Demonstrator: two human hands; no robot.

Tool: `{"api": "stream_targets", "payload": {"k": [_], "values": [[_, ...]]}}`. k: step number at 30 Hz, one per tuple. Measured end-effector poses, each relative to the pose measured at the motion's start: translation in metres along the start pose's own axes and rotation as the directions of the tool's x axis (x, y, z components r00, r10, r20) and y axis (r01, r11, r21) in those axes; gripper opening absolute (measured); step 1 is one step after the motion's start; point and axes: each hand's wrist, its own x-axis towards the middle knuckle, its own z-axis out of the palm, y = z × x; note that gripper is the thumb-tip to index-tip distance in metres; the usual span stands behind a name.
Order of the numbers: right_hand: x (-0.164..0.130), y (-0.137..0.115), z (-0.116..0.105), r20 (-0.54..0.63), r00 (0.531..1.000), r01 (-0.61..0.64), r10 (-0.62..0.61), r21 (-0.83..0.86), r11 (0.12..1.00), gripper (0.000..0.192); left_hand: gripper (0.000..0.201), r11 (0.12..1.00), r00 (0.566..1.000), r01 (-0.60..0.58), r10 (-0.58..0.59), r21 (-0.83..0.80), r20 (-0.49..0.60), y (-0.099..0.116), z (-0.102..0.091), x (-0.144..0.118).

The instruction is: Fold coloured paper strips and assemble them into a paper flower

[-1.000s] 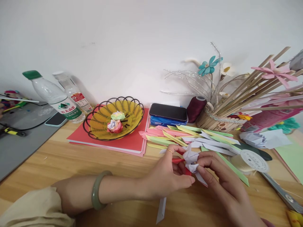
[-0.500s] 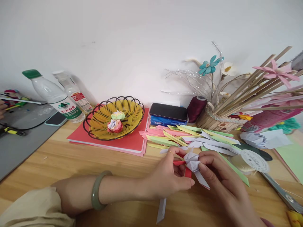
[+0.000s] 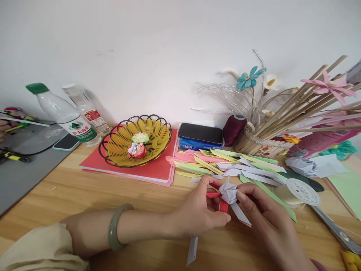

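Note:
Between my two hands is a folded paper flower, white on top with red paper strips and a white strip below it. My left hand grips it from the left, fingers curled around the red strips. My right hand pinches its right side between thumb and forefinger. A loose white strip sticks out below my left wrist. Just beyond my hands lies a pile of folded paper strips in pink, yellow, green and white.
A yellow basket with two folded paper balls stands on red paper. Bottles and a phone are at left. On the right are a thread spool, scissors and a flower pot.
The white paper top has turned slightly between my fingers, its folds now facing a little differently. Both hands stay in nearly the same place.

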Motion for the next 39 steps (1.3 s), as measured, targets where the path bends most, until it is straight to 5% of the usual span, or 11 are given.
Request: {"api": "stream_targets", "payload": {"k": [7, 17, 39], "values": [[0.004, -0.001, 0.0, -0.016, 1.0, 0.016, -0.016, -0.002, 1.0, 0.022, 0.034, 0.993, 1.0, 0.003, -0.004, -0.119, -0.007, 0.001, 0.0, 0.001], [0.002, 0.004, -0.004, -0.024, 0.919, 0.38, -0.393, -0.205, 0.902, 0.006, 0.041, 0.973, 0.994, -0.099, 0.088, -0.209, -0.062, 0.001, 0.0, 0.002], [0.001, 0.005, -0.011, -0.012, 0.94, 0.34, -0.342, -0.091, 0.936, 0.007, 0.046, 0.943, 0.993, -0.08, 0.102, -0.322, 0.052, -0.008, -0.005, 0.007]]}}
